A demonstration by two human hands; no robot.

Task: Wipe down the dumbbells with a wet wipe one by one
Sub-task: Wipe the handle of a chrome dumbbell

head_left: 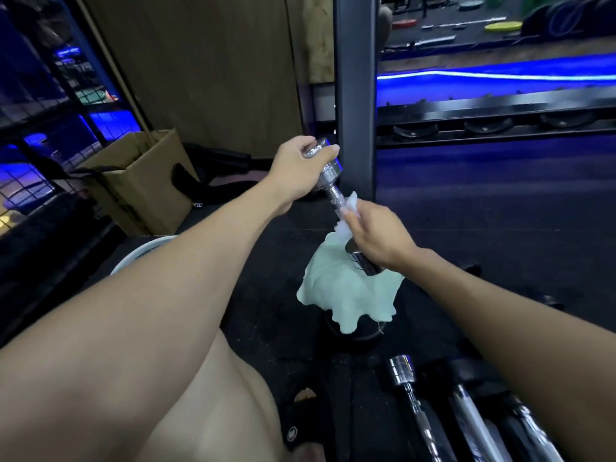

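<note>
Chrome dumbbell [335, 191] held in the air mid-frame, tilted, one end up at 11 o'clock, the other down at 5. Left hand [296, 168] is clamped round the upper head, fingers curled over the top. Right hand [376, 236] is closed round the handle with a white wipe [350, 203] bunched between fingers and bar; wipe sticks out just above the fingers. Lower head [363, 260] shows under the right palm.

Pale green cloth [350, 295] sits below the dumbbell, draped over something dark on the floor; can't tell whether it touches the dumbbell.

More chrome dumbbells [405, 375] lie side by side on the black floor [500, 228] at 5 o'clock, well apart from the held one. Cardboard box [143, 181] at 9 o'clock by a wire rack [40, 111]. Black upright post [355, 95] at 12 o'clock, right behind the left hand. Bare knee [216, 395] and a black sandal [300, 418] at 6 o'clock.
</note>
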